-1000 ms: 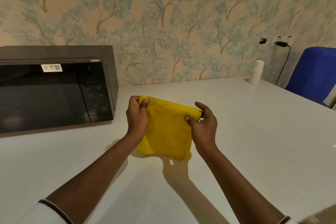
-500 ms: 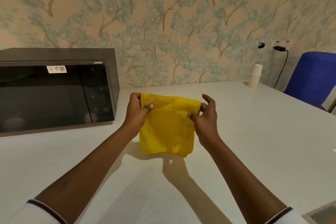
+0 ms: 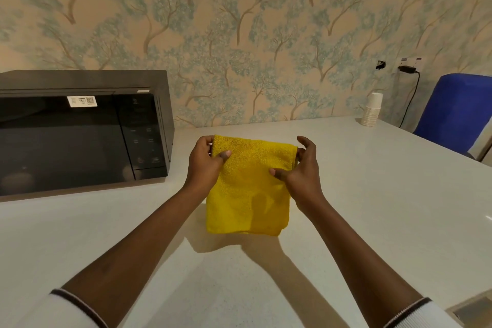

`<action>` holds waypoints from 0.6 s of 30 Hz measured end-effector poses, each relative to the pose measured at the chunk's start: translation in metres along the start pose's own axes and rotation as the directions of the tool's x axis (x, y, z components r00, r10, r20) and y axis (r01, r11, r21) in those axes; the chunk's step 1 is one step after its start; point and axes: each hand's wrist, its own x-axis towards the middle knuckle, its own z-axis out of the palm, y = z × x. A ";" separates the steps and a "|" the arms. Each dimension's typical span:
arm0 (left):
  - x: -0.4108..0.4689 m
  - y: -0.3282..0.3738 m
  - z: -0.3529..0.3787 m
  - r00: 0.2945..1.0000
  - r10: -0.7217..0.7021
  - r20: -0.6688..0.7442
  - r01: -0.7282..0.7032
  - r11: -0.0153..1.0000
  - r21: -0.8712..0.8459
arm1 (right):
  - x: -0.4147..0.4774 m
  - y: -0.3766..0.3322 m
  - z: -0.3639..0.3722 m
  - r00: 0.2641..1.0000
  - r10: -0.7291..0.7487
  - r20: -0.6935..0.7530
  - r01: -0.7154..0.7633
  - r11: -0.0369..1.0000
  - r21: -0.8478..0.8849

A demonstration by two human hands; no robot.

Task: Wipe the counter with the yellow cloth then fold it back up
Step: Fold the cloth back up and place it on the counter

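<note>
The yellow cloth (image 3: 247, 192) hangs folded in front of me, held up above the white counter (image 3: 372, 208). My left hand (image 3: 206, 162) pinches its top left corner between thumb and fingers. My right hand (image 3: 300, 168) grips the top right corner, thumb pressed on the front face. The cloth's lower edge hangs level just over the counter and casts a shadow below it; I cannot tell whether it touches.
A black microwave (image 3: 80, 133) stands at the left against the wallpapered wall. A stack of white paper cups (image 3: 372, 112) sits at the counter's far right corner near a plugged-in charger (image 3: 407, 69). A blue chair (image 3: 458, 112) stands beyond the right edge.
Both hands have lifted the cloth's top edge a little and squared it, so it hangs straighter. The view has tilted up slightly.
</note>
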 end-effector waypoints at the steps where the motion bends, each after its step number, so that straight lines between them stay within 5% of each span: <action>1: 0.000 -0.002 0.000 0.999 -0.009 0.037 0.008 0.999 0.034 | 0.000 0.000 0.000 1.000 -0.009 0.024 0.010 0.999 -0.042; 5: 0.000 -0.010 -0.001 0.986 -0.089 0.143 0.070 0.989 0.131 | 0.001 0.005 0.001 0.998 -0.033 0.054 0.043 0.982 -0.183; 10: -0.008 -0.019 -0.001 0.987 -0.027 0.160 -0.002 0.984 0.177 | 0.003 0.006 0.000 0.995 -0.099 0.007 0.098 0.963 -0.251; 15: -0.003 -0.019 -0.003 0.975 -0.211 0.066 0.213 0.977 -0.013 | 0.005 0.004 0.000 0.983 -0.155 -0.099 0.130 0.966 -0.225; 18: 0.002 -0.016 -0.006 0.950 -0.251 0.184 0.275 0.954 -0.120 | 0.004 0.002 0.002 0.970 -0.158 -0.186 0.124 0.976 -0.182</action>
